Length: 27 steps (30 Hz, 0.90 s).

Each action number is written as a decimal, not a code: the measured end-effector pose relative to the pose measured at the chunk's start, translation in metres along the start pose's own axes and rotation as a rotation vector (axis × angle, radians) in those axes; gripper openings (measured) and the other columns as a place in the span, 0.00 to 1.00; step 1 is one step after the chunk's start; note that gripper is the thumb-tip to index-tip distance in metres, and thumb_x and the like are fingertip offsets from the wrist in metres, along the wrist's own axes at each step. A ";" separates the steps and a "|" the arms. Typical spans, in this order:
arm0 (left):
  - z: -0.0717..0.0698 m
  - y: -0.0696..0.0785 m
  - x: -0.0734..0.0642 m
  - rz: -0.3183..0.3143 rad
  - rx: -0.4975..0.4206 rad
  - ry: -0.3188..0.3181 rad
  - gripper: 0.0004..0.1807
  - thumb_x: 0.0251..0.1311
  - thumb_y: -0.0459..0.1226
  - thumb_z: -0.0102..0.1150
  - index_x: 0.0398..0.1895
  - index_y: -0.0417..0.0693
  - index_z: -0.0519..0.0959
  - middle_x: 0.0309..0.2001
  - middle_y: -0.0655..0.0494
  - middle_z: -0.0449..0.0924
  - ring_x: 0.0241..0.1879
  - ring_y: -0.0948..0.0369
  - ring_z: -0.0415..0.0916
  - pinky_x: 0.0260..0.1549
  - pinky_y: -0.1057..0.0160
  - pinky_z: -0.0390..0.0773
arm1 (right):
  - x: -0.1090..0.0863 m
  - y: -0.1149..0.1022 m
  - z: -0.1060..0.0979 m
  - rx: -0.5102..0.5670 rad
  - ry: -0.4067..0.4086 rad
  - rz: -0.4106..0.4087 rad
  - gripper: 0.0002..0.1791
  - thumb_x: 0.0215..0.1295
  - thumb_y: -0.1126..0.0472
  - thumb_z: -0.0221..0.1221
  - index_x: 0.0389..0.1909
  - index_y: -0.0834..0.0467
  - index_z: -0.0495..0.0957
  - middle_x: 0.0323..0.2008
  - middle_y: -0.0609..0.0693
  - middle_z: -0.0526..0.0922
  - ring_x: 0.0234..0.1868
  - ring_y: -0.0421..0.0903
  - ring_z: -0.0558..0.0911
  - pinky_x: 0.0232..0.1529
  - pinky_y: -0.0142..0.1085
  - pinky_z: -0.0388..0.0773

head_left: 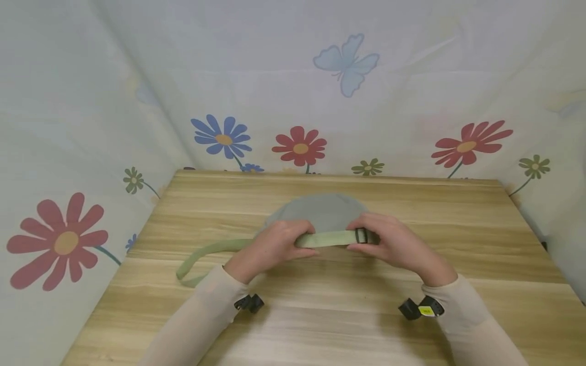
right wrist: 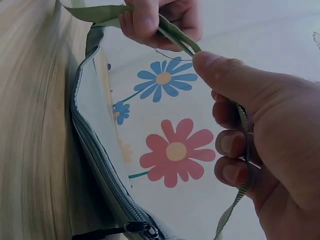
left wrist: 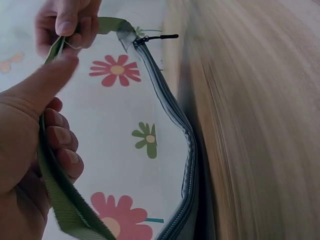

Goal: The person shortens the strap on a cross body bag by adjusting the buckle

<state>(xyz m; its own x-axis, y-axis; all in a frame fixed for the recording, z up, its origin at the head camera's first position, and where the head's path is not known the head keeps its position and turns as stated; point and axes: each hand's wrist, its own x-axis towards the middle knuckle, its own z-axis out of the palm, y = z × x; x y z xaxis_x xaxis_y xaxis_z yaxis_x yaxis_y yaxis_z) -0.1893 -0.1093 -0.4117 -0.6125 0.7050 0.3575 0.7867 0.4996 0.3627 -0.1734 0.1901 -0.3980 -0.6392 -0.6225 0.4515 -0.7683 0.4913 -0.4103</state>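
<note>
A grey zippered waist bag point(head_left: 320, 209) rests on the table, with a green webbing strap point(head_left: 329, 239) running along its near side. My left hand point(head_left: 274, 245) grips the strap between thumb and curled fingers. On the other side, my right hand point(head_left: 400, 246) pinches the strap beside a black slider buckle point(head_left: 361, 235). Between the two hands the strap is stretched nearly straight. A zipper point(right wrist: 107, 172) with a black pull point(right wrist: 102, 233) runs along the bag in the right wrist view. Part of the bag's near side is hidden behind the hands.
A loop of the same strap point(head_left: 197, 256) lies on the wooden table point(head_left: 320, 315) left of the bag. Behind the table hangs a white curtain point(head_left: 256, 66) printed with flowers and a butterfly. Each wrist wears a small black camera point(head_left: 249, 303).
</note>
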 end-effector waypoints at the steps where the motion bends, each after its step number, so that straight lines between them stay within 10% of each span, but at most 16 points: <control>1: 0.000 0.000 -0.001 0.000 -0.005 -0.001 0.23 0.54 0.48 0.84 0.44 0.48 0.82 0.33 0.61 0.84 0.30 0.66 0.73 0.32 0.73 0.74 | -0.001 0.001 0.000 -0.001 0.004 -0.005 0.20 0.56 0.64 0.81 0.48 0.52 0.85 0.39 0.41 0.86 0.35 0.34 0.75 0.35 0.31 0.76; 19: -0.003 -0.014 -0.009 0.073 -0.069 0.066 0.22 0.50 0.42 0.87 0.34 0.47 0.78 0.22 0.62 0.75 0.22 0.71 0.61 0.25 0.75 0.66 | -0.014 0.016 -0.011 0.059 0.053 -0.010 0.24 0.53 0.70 0.81 0.50 0.52 0.86 0.41 0.41 0.86 0.35 0.33 0.75 0.35 0.24 0.73; 27: -0.006 -0.017 -0.011 0.014 -0.179 -0.015 0.14 0.62 0.42 0.79 0.34 0.50 0.79 0.23 0.64 0.75 0.21 0.75 0.60 0.24 0.74 0.67 | -0.016 0.018 -0.014 0.093 0.084 -0.054 0.24 0.53 0.71 0.80 0.50 0.52 0.86 0.40 0.43 0.86 0.33 0.33 0.74 0.31 0.25 0.73</control>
<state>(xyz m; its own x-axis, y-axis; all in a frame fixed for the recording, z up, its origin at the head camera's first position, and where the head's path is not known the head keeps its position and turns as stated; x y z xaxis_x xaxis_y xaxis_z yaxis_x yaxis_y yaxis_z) -0.1963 -0.1279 -0.4164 -0.5994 0.7193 0.3511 0.7680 0.3932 0.5056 -0.1775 0.2181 -0.4016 -0.6005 -0.5913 0.5382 -0.7977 0.3971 -0.4538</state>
